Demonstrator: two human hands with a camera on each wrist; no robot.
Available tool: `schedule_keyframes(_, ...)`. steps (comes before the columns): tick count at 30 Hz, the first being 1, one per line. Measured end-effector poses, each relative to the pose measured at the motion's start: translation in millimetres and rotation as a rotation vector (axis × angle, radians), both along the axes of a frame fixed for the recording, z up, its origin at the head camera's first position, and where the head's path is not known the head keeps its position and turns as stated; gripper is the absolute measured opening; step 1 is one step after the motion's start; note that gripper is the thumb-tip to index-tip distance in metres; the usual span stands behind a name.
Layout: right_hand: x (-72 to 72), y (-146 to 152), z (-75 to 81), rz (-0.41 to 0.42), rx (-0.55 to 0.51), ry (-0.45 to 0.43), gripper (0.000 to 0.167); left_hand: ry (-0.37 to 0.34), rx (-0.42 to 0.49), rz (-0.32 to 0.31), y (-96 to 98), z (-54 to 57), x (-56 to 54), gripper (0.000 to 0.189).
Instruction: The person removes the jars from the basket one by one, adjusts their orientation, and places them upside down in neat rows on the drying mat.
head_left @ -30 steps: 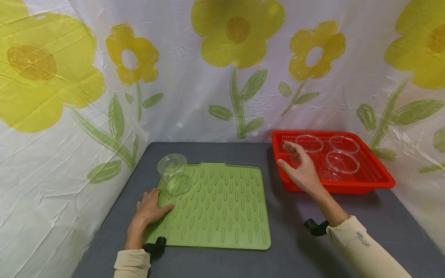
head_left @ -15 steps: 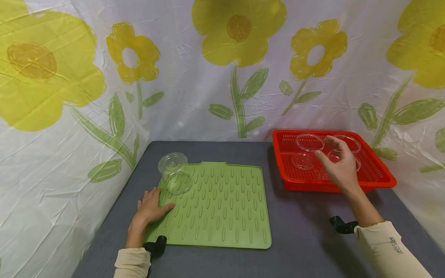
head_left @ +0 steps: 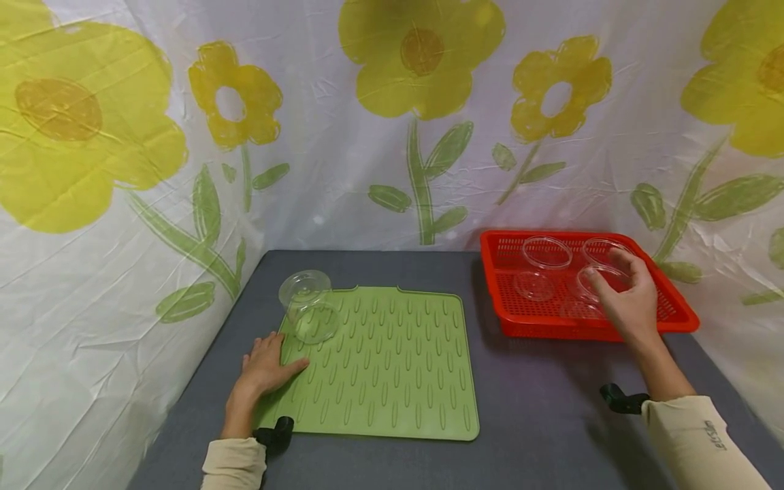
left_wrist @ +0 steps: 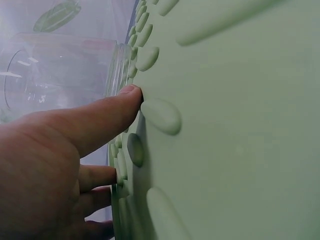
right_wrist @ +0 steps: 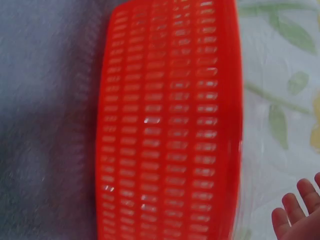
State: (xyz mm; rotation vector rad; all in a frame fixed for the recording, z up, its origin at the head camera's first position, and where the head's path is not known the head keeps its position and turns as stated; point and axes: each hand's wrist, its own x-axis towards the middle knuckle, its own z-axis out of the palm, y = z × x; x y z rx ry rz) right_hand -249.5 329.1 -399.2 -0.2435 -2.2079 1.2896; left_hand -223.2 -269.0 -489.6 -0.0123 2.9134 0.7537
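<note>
From where I stand, the left hand (head_left: 265, 366) lies over the left edge of a green mat (head_left: 392, 361), fingers spread and thumb reaching flat onto its ridged surface. That grip is loose and wide, pressing lightly on the mat with nothing clasped in it. Just beyond the thumb, at the mat's far left corner, an upside-down cup (head_left: 315, 323) of clear plastic stands with its wide rim down, apart from the fingers.

Over to the right, the right hand (head_left: 633, 299) hangs above a red basket (head_left: 563, 329), thumb and fingers well parted, so that grip is open and has hold of nothing. It is right beside the nearest cup (head_left: 591, 292); the clear plastic is hard to make out against the red, and I can't tell whether the fingers touch its rim. A back-left cup (head_left: 545, 265) and a back-right cup (head_left: 599, 252) share the slotted basket, mouths up like the first.

Mat and basket sit well apart on a dark grey tabletop (head_left: 520, 422), with a white curtain (head_left: 306, 224) of big yellow flowers behind them.
</note>
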Motion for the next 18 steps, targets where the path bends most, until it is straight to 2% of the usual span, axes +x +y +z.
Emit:
schedule_keyframes(7,-0.4,15,-3.1,-0.013,0.025,-0.090,0.074,-0.025,-0.009,0.001,2.3,2.3,-0.7,0.092)
schedule_keyframes(11,-0.2,21,-2.9,0.006,0.057,-0.153,0.086,-0.002,0.008,0.003,1.5,0.2,-0.4,0.093)
schedule_keyframes(18,-2.0,31,-6.3,0.019,0.147,-0.233,0.098,-0.022,-0.011,-0.002,1.1,0.0,-0.2,0.091)
